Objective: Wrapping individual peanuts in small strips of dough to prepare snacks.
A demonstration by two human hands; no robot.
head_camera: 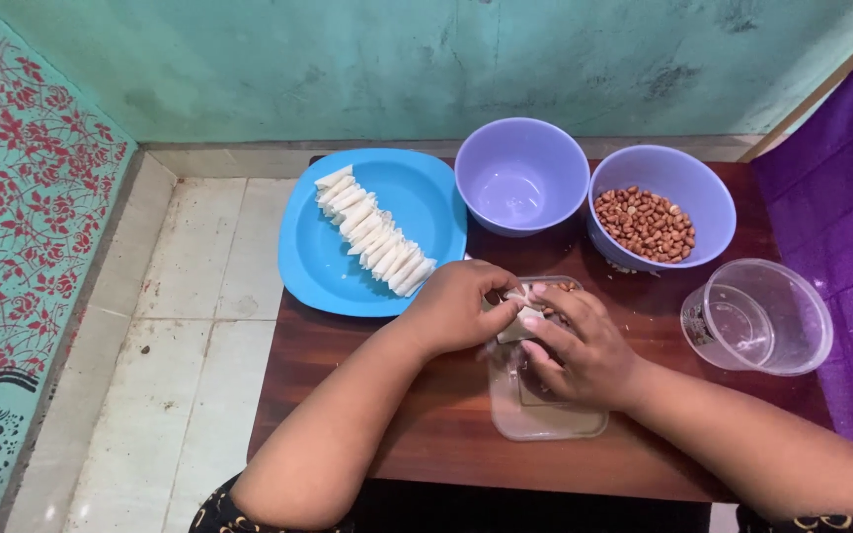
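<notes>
Hands (520, 326) pinch one small white pastry piece (521, 318) together.

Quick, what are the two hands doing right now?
Left hand: closed, pinching one end of the small white wrapper.
Right hand: closed, pinching the other side of the same wrapper, above the clear lid.

Empty lilac bowl (521, 176); peanut bowl (661, 205) — clear tub (757, 316).

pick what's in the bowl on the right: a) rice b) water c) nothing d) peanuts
d: the right-hand purple bowl holds brown peanuts, while the purple bowl beside it has nothing in it.
</notes>
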